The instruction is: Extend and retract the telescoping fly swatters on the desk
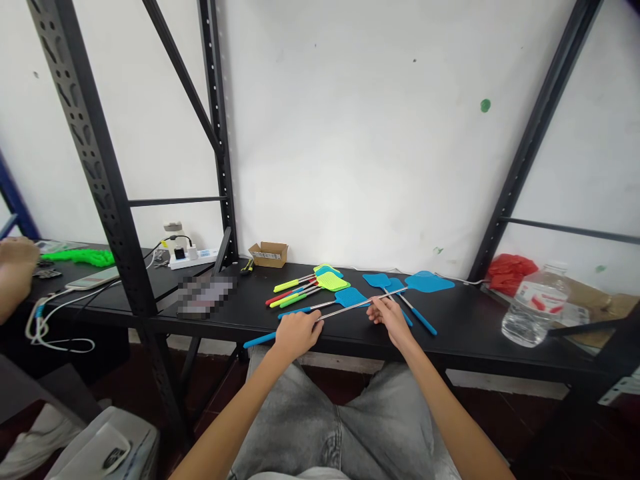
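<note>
My left hand (299, 332) is closed round a blue fly swatter (430, 282), near its blue handle end, which sticks out to the left. My right hand (387, 315) pinches the same swatter's thin metal rod farther along. The swatter's flat blue head points right. Behind my left hand, another blue swatter (350, 297) lies on the black table (465, 333). Several swatters with yellow, red and green handles lie in a pile, a yellow-green head (334, 281) on top. More blue swatters (377, 281) lie crossed just behind my right hand.
A small cardboard box (269, 255) and a power strip (194, 258) stand at the back left. On the right are a water bottle (535, 307) and a red bag (511, 272). Black shelf posts (90, 147) rise on both sides. Another person's hand (17, 267) shows at the far left.
</note>
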Demonstrator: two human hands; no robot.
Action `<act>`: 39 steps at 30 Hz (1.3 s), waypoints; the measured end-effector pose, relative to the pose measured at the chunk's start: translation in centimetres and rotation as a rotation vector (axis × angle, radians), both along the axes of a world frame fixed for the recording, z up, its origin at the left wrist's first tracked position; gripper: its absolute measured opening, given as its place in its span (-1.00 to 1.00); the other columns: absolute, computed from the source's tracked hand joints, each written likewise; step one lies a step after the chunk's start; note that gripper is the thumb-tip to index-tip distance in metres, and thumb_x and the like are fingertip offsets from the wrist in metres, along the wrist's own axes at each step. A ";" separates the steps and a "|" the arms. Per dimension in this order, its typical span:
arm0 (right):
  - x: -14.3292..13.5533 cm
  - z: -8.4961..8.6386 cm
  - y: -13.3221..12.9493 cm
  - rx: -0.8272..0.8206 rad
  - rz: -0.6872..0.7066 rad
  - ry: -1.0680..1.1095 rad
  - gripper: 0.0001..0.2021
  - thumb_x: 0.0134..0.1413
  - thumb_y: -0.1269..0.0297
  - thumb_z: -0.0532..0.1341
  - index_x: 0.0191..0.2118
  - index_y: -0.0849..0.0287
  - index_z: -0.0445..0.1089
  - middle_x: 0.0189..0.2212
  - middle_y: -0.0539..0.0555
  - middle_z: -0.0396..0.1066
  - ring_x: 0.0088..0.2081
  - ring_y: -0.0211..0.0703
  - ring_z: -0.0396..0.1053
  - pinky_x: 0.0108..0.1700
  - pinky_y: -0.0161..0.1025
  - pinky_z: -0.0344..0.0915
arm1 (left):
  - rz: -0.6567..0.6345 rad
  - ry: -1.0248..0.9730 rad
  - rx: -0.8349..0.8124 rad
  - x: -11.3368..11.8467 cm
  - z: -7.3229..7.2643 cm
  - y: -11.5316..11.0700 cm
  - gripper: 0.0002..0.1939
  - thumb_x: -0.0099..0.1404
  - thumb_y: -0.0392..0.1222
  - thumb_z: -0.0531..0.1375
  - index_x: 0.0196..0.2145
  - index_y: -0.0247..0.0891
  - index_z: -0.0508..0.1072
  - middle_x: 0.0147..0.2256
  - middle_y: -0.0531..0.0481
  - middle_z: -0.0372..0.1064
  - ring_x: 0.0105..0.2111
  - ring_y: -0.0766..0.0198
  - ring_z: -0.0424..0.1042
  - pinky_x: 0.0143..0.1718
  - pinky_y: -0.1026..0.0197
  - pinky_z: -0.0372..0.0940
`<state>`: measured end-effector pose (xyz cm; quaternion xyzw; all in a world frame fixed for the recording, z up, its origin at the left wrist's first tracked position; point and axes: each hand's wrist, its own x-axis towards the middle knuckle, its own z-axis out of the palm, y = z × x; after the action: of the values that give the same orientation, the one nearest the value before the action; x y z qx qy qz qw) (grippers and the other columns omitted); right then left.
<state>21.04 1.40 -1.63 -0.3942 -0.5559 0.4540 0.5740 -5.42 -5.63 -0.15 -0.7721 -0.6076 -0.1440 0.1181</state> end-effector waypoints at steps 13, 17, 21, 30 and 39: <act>-0.1 0.1 -0.1 0.002 -0.008 -0.014 -0.49 -0.09 -0.26 0.35 -0.35 0.18 0.49 -0.50 0.10 0.49 -0.50 -0.19 0.37 -0.47 -0.28 0.23 | 0.016 0.005 -0.007 0.1 0.2 -0.1 -0.65 0.48 0.03 -0.03 -0.09 -0.14 0.48 -0.31 -0.16 0.54 -0.27 -0.01 0.54 -0.27 0.13 0.25; -0.1 0.0 0.0 0.003 -0.004 -0.008 -0.51 -0.07 -0.23 0.35 -0.33 0.17 0.49 -0.49 0.09 0.49 -0.49 -0.20 0.37 -0.46 -0.28 0.23 | 0.017 0.008 -0.011 0.1 0.3 -0.2 -0.64 0.49 0.03 -0.04 -0.08 -0.15 0.48 -0.31 -0.16 0.53 -0.27 -0.01 0.54 -0.27 0.14 0.25; -0.1 0.0 0.0 -0.001 -0.005 -0.007 -0.50 -0.07 -0.24 0.36 -0.34 0.18 0.49 -0.50 0.08 0.49 -0.49 -0.21 0.37 -0.46 -0.29 0.22 | 0.023 0.014 -0.005 0.1 0.3 -0.2 -0.64 0.49 0.04 -0.05 -0.09 -0.14 0.48 -0.32 -0.15 0.54 -0.27 0.00 0.54 -0.30 0.15 0.24; 0.0 -0.1 0.0 0.006 -0.001 -0.007 -0.51 -0.07 -0.24 0.34 -0.33 0.17 0.49 -0.50 0.08 0.49 -0.49 -0.19 0.38 -0.46 -0.27 0.22 | 0.020 0.019 -0.018 0.1 0.2 -0.1 -0.63 0.49 0.04 -0.06 -0.06 -0.12 0.47 -0.30 -0.16 0.54 -0.25 -0.04 0.54 -0.26 0.12 0.26; -0.1 0.2 -0.2 0.002 0.001 -0.004 -0.49 -0.09 -0.25 0.36 -0.33 0.18 0.49 -0.50 0.08 0.49 -0.49 -0.21 0.37 -0.46 -0.28 0.22 | 0.018 0.017 -0.003 0.1 0.1 -0.1 -0.65 0.49 0.03 -0.04 -0.09 -0.13 0.47 -0.32 -0.15 0.54 -0.28 -0.02 0.54 -0.28 0.13 0.25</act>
<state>20.97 1.18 -1.39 -0.3945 -0.5577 0.4529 0.5728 -5.28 -5.72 -0.02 -0.7679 -0.6138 -0.1352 0.1233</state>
